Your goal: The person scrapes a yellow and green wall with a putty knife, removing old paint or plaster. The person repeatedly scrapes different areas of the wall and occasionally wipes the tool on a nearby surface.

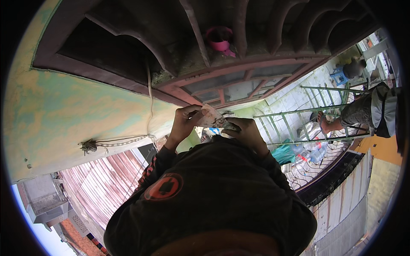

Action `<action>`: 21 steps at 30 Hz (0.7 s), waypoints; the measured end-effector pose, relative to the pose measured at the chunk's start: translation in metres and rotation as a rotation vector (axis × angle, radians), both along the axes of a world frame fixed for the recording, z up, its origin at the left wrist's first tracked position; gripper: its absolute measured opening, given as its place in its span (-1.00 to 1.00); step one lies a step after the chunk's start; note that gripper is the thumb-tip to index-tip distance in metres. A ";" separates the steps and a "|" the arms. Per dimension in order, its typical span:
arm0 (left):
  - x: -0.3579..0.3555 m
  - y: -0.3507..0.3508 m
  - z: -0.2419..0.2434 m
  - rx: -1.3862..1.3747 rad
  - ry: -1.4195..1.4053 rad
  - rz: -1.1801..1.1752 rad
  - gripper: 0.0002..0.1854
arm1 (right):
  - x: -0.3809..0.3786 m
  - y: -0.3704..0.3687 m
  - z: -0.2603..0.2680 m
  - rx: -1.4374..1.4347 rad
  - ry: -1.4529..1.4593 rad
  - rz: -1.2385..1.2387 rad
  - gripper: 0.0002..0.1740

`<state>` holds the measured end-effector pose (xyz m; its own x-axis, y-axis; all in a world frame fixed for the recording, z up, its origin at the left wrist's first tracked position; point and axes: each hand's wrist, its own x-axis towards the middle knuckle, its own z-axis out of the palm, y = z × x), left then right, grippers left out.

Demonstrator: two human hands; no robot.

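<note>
Between my two hands, close in front of my chest, is a thin, roughly triangular sheet (209,117) with dark stains, perhaps a worn piece of sandpaper. My left hand (186,119) pinches its left edge between thumb and fingers. At its right end my right hand (242,129) is closed on a small, dirty end of the piece; what exactly lies under those fingers is partly hidden. Beyond the hands stands a window with a reddish-brown wooden frame (179,93). A roll of pink tape (219,39) rests on the dusty ledge by the curved bars.
Green metal ladders or scaffold frames (290,112) stand at the right, with another person's bare foot (330,125) on one. Below are plastic bags and bottles (304,150) on tiles. A cable (150,96) runs down the painted wall (80,112) at the left. Corrugated roofing (99,182) lies below.
</note>
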<state>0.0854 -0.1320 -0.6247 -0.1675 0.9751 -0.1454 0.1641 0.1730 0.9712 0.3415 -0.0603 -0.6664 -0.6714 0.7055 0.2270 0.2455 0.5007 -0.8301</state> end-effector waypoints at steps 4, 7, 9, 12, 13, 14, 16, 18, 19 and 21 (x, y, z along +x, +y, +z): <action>0.014 0.006 0.007 0.071 0.057 0.136 -0.81 | -0.012 0.002 0.018 -0.387 -0.160 0.043 -0.57; 0.000 0.008 0.007 0.102 0.154 0.258 -0.80 | -0.024 -0.005 0.019 -0.479 -0.133 0.078 -0.58; -0.017 0.009 0.017 0.220 -0.213 0.419 -0.74 | -0.027 -0.017 0.013 -0.463 -0.055 0.039 -0.55; -0.042 0.001 0.029 0.156 -0.238 0.346 -0.58 | -0.029 -0.024 -0.006 -0.726 0.141 0.037 -0.47; -0.037 -0.003 0.029 0.186 -0.301 0.209 -0.45 | -0.028 -0.024 -0.008 -0.697 0.127 0.054 -0.48; -0.026 -0.007 0.030 0.217 -0.361 0.070 -0.30 | -0.028 -0.023 -0.010 -0.668 0.114 0.070 -0.49; -0.008 -0.016 0.025 0.190 -0.443 -0.132 0.05 | -0.033 -0.019 0.003 -0.666 0.126 0.122 -0.51; 0.008 -0.024 0.025 0.117 -0.499 -0.174 0.25 | -0.040 -0.022 0.000 -0.550 0.153 0.162 -0.50; 0.011 -0.023 0.027 0.161 -0.558 -0.183 0.24 | -0.042 -0.024 0.001 -0.507 0.164 0.170 -0.50; 0.010 -0.019 0.030 0.256 -0.678 -0.204 0.21 | -0.049 -0.030 0.006 -0.431 0.188 0.171 -0.50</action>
<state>0.0953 -0.1507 -0.5944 0.0658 0.9944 0.0829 -0.4793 -0.0414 0.8767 0.2922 -0.0906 -0.6606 -0.7611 0.6452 0.0669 0.0164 0.1222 -0.9924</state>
